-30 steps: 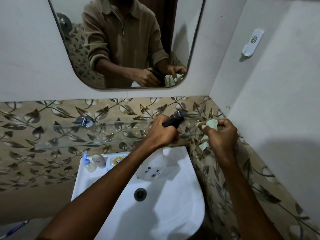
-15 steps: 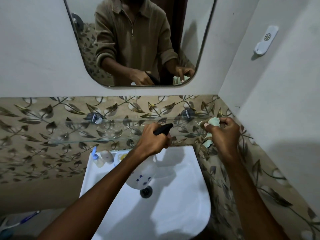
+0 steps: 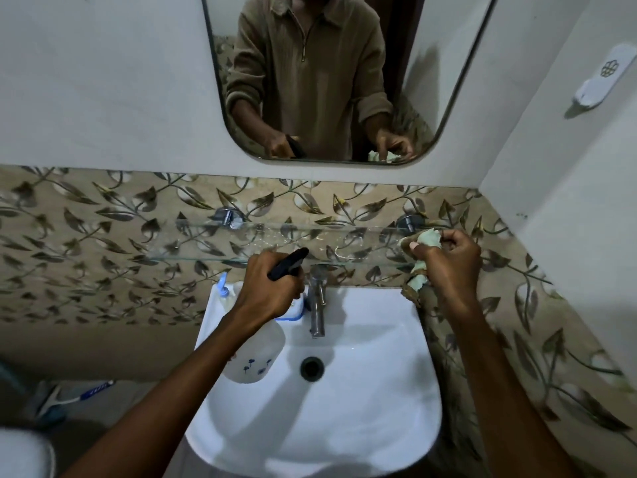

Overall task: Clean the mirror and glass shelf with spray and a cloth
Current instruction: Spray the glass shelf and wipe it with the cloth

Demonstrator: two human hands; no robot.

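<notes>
Glass shelf (image 3: pixel 213 244) left half bare — tap (image 3: pixel 317 298) crowds underneath.

A white sink (image 3: pixel 379 408) is showing beneath beige tiles (image 3: pixel 103 236) patterned with dark leaves. The translucent spray bottle (image 3: pixel 255 357) is carrying small blue flowers and a black nozzle; the cloth (image 3: pixel 427 239) is looking pale green.
</notes>
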